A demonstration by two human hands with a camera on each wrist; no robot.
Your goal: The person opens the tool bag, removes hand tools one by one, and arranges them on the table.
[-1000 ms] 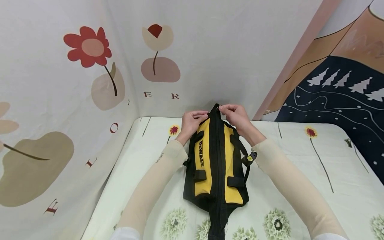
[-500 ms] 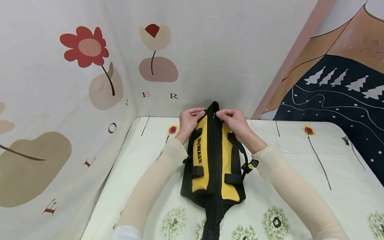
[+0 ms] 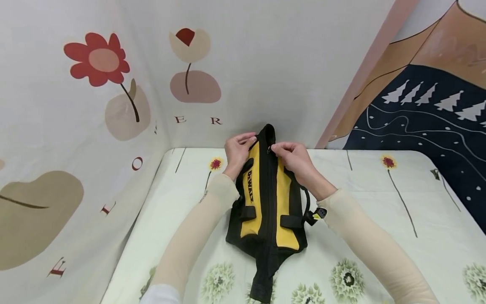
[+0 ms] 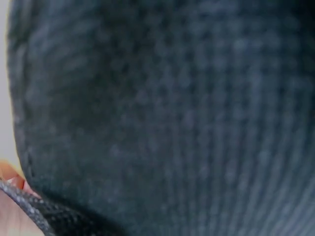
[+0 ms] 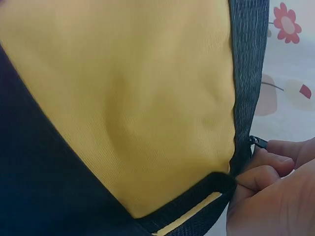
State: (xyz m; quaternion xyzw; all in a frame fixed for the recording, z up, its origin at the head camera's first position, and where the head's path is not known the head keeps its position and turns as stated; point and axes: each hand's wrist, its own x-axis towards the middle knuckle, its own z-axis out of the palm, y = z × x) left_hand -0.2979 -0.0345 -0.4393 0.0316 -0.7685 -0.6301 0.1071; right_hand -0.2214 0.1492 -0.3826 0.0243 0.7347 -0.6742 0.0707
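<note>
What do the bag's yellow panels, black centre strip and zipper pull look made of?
Yellow panels: probably woven synthetic, matte, judging by the fine ribbed weave.
Black centre strip: likely nylon or polyester webbing, with a faint sheen and coarse texture.
Zipper pull: dark with a small bright glint; perhaps metal, but too small to be sure.

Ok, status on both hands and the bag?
Left hand pinching bag near far end. Right hand pinching zipper pull. Bag on table. Nothing seen in the way.
</note>
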